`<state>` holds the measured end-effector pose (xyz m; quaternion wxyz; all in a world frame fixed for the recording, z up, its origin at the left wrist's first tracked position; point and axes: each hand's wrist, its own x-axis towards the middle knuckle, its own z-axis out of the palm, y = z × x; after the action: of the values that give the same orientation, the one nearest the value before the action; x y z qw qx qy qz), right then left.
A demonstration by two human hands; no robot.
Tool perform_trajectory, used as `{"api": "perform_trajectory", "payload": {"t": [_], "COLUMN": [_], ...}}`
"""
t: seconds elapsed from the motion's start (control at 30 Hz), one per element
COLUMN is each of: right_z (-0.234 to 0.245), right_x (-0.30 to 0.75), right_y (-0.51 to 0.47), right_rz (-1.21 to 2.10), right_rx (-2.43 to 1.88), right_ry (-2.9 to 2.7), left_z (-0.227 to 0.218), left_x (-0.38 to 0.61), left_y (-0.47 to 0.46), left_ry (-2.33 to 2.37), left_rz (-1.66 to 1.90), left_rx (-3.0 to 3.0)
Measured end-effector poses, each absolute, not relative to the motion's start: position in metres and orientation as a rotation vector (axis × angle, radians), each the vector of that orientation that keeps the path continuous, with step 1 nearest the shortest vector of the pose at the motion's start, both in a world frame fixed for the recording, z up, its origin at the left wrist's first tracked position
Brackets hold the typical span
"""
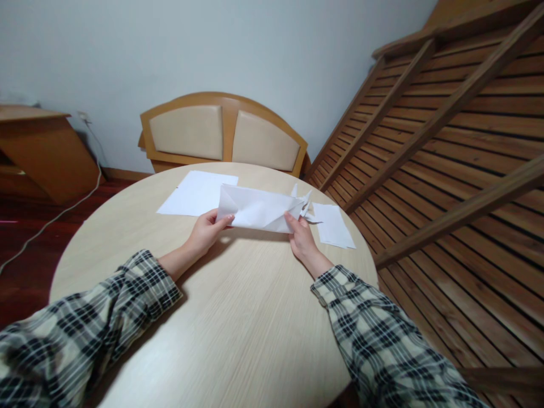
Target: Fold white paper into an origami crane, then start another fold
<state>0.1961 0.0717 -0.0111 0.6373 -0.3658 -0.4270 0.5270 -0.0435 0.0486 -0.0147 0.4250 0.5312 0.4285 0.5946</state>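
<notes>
A white sheet of paper (pixel 259 208), folded into a long strip with slanting creases, is held up between my two hands above the table. My left hand (pixel 208 229) pinches its left end, thumb on the near face. At the lower right end, my right hand (pixel 301 235) grips it in the same way, with the fingers hidden behind. Just past the strip's right end stands a folded white paper figure with pointed tips (pixel 308 207), partly covered by the strip.
On the round wooden table (pixel 255 317) lie white sheets (pixel 195 192) at the back left and smaller white sheets (pixel 334 225) at the right. Behind it is a padded headboard (pixel 225 133). A slatted wooden frame (pixel 446 170) leans at the right; a cable (pixel 59 215) runs along the left floor.
</notes>
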Motion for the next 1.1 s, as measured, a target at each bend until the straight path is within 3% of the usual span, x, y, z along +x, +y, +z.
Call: {"api": "perform_trajectory", "payload": {"t": [0.67, 1.1], "right_z": [-0.015, -0.019], "right_x": [0.195, 0.197], "right_y": [0.072, 0.068], "right_rz": [1.159, 0.995], "right_rx": [-0.852, -0.923], "right_ry": [-0.949, -1.240], "left_z": [-0.007, -0.006], "left_x": [-0.038, -0.039], "left_y": [0.043, 0.048], "left_ry": [0.985, 0.971], "left_rz": [1.472, 1.430], "left_rx": [1.173, 0.955]}}
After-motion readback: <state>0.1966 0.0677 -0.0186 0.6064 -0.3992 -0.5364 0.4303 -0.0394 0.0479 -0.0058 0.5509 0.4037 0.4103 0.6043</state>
